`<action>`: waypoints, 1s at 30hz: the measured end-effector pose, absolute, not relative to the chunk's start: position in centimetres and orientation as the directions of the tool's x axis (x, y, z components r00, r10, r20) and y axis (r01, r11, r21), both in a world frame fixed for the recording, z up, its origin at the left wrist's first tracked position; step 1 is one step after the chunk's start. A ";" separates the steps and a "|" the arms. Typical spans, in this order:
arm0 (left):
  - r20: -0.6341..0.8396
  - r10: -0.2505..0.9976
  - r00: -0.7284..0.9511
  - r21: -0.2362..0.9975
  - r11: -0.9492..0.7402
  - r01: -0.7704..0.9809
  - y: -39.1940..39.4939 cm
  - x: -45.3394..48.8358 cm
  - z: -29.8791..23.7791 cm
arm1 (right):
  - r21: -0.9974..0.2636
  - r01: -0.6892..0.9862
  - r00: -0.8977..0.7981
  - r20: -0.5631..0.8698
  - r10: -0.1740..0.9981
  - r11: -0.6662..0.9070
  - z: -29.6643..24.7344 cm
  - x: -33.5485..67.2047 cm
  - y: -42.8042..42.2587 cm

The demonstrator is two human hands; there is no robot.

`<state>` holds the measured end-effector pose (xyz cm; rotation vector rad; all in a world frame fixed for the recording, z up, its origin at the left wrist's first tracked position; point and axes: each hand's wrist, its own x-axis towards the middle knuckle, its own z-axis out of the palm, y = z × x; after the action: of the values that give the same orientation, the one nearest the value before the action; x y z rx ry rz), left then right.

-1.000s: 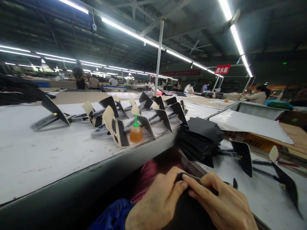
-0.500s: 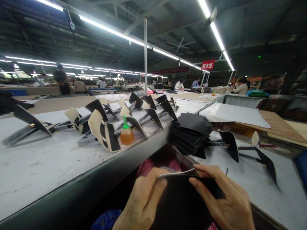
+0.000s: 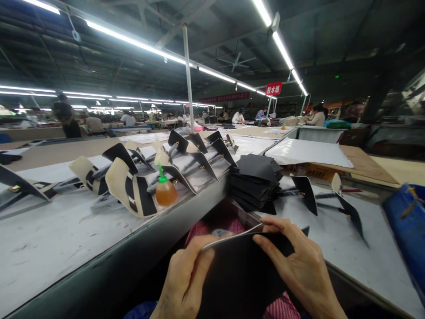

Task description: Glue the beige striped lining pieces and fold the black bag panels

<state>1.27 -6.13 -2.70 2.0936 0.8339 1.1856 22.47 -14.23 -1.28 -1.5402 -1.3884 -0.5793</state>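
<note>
Both hands hold a black sheet piece (image 3: pixel 242 274) with a pale backing along its upper edge, low in front of me. My left hand (image 3: pixel 186 274) pinches its upper left edge between thumb and fingers. On the upper right edge, my right hand (image 3: pixel 295 261) pinches with the thumb on the black face and the fingers behind. The two layers meet at the left and part slightly toward the right hand. Beyond my hands lies a stack of black pieces (image 3: pixel 255 181). A squeeze bottle (image 3: pixel 166 192) of amber liquid with a green nozzle stands on the left table.
Several black-and-cream strapped pieces with gold fittings (image 3: pixel 129 186) stand on the white-covered left table (image 3: pixel 66 248). More black flaps (image 3: pixel 305 195) rest on the right table (image 3: pixel 372 248). A blue bin (image 3: pixel 407 226) is at far right. Co-workers (image 3: pixel 238 116) sit at tables in the distance.
The view has turned right, so the surroundings sit further left and more of the blue bin shows. Both hands keep their pinch on the black piece, and the gap along its edge looks narrower.
</note>
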 end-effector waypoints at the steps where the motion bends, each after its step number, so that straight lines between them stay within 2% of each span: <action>1: 0.533 0.746 0.399 0.729 -0.644 0.232 -6.1 1.1 -2.6 | -0.340 0.936 0.257 0.836 0.485 0.091 -1.3 22.6 -14.3; 6: 0.641 0.659 0.394 0.629 -0.745 0.222 -6.4 0.9 -2.0 | -0.445 0.890 0.341 0.791 0.508 0.096 -1.4 23.1 -14.4; 10: 0.725 0.529 0.441 0.543 -0.833 0.107 -6.6 1.2 -1.6 | -0.526 0.844 0.387 0.728 0.566 0.100 -1.1 23.0 -14.4; 13: 0.767 0.481 0.424 0.511 -0.858 0.049 -6.6 1.5 -1.6 | -0.544 0.830 0.373 0.704 0.604 0.121 -1.0 23.1 -14.5; 16: 0.776 0.466 0.426 0.501 -0.865 0.034 -6.5 1.5 -1.7 | -0.513 0.846 0.324 0.709 0.627 0.142 -0.8 23.3 -14.5; 25: 0.804 0.388 0.450 0.462 -0.885 -0.063 -5.8 1.5 -2.0 | -0.307 0.936 0.143 0.777 0.613 0.171 -0.2 23.5 -14.2; 30: 0.789 0.422 0.447 0.482 -0.876 -0.024 -5.7 1.3 -1.9 | -0.267 0.948 0.099 0.766 0.635 0.174 0.4 23.4 -13.6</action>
<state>1.34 -5.75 -1.95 2.2765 0.3349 1.4168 23.43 -13.56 0.36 -1.5436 -1.6185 -0.4741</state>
